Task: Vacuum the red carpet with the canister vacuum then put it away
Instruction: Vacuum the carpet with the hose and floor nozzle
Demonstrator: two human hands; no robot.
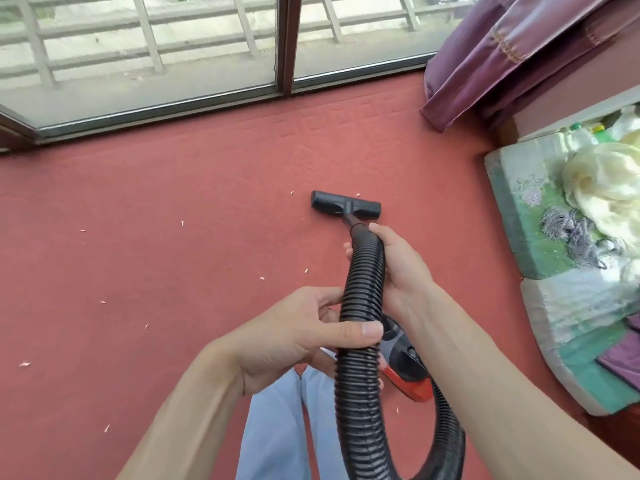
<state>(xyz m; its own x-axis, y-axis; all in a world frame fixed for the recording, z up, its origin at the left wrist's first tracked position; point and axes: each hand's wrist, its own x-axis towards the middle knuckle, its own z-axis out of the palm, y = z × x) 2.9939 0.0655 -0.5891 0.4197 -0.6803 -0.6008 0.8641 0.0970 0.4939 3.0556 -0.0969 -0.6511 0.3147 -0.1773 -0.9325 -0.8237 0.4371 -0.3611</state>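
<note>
Vacuuming the carpet (173, 202), nozzle (346, 204) sitting flat near the window (173, 64).
Left hand (304, 327) and right hand (398, 265) are curling fingers round the hose (360, 306); slow, flat strokes toward the scraps (262, 278) would serve best.

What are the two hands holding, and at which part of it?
Both hold the black ribbed vacuum hose. The right hand grips it just behind the floor nozzle; the left hand grips it farther back, nearer the red canister.
</note>
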